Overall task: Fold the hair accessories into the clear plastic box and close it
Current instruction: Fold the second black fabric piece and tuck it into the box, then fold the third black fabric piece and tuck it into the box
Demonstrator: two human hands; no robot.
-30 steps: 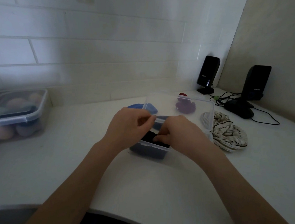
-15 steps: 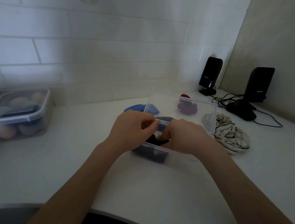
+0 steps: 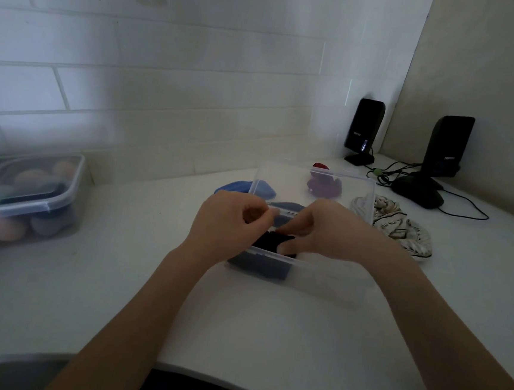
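White counter (image 3: 237, 333) meets white tiled wall (image 3: 168, 62).

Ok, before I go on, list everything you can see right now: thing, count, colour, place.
clear plastic box: 1, transparent, counter centre, lid raised behind the hands
dark accessory: 1, black, inside the box under the fingers
blue accessories: at least 2, blue, behind the box, partly seen through the lid
red accessory: 1, dark red, behind the lid
patterned cloth: 1, cream with dark lines, right of the box
storage tub: 1, clear, closed, far left, holding pastel rounded items
speakers: 2, black, back right corner, with cables
counter: 1, white
left hand: 1, fingers curled at the box's left side
right hand: 1, fingers on the black piece
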